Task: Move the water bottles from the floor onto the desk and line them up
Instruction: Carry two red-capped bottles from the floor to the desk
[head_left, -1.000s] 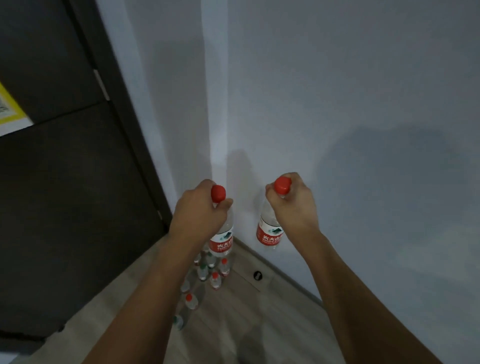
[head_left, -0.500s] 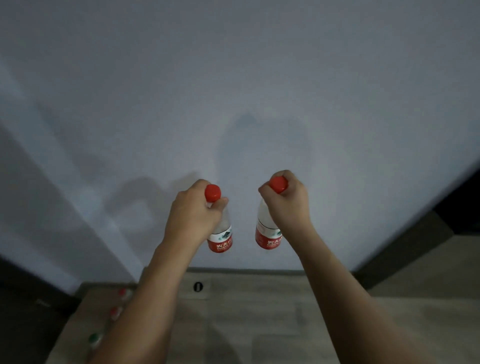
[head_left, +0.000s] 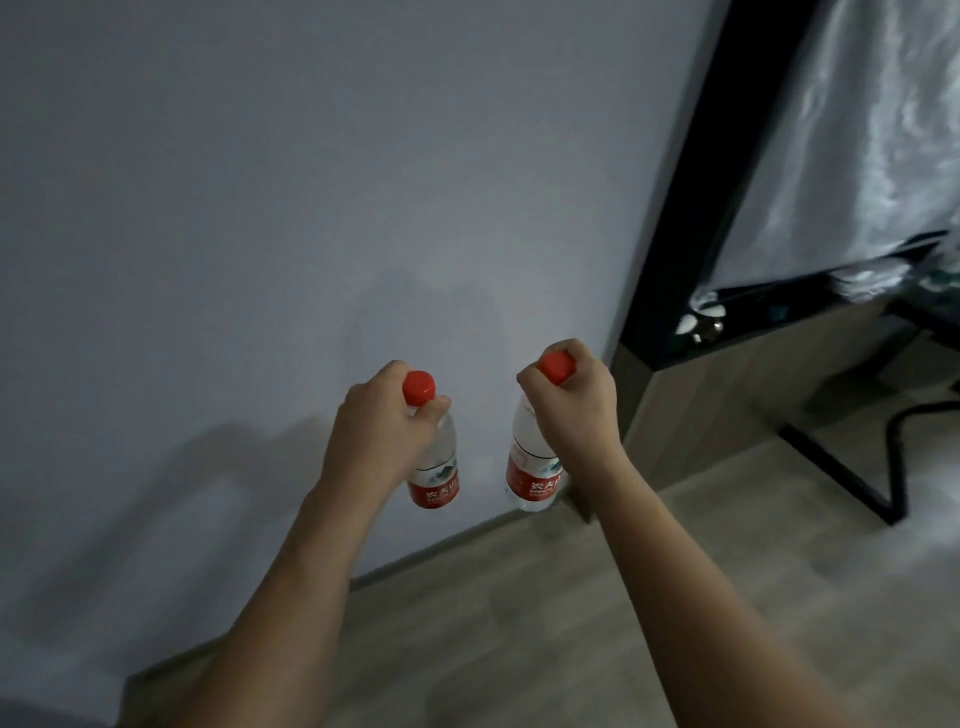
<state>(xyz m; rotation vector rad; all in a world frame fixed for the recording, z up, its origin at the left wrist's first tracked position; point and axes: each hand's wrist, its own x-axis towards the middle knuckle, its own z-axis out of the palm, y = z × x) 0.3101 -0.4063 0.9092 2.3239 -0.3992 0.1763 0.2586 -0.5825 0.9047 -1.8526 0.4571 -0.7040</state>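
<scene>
My left hand (head_left: 376, 428) grips the neck of a clear water bottle (head_left: 435, 478) with a red cap and red label. In my right hand (head_left: 574, 402) hangs a second, matching water bottle (head_left: 530, 475), held by its neck just under the red cap. Both bottles hang upright in the air in front of a pale wall, side by side and apart. The edge of a dark desk (head_left: 769, 322) shows at the right, beyond my right hand.
A pale wall (head_left: 311, 208) fills the left and centre. Wood-look floor (head_left: 519, 597) runs below it. A black desk leg frame (head_left: 852, 488) and a dark cable (head_left: 904, 415) lie on the floor at right. A silvery curtain (head_left: 857, 130) hangs behind the desk.
The view has swung right along the wall: the door and the bottles on the floor have left the frame, and the desk has come in at right. Both hands still hold their bottles.
</scene>
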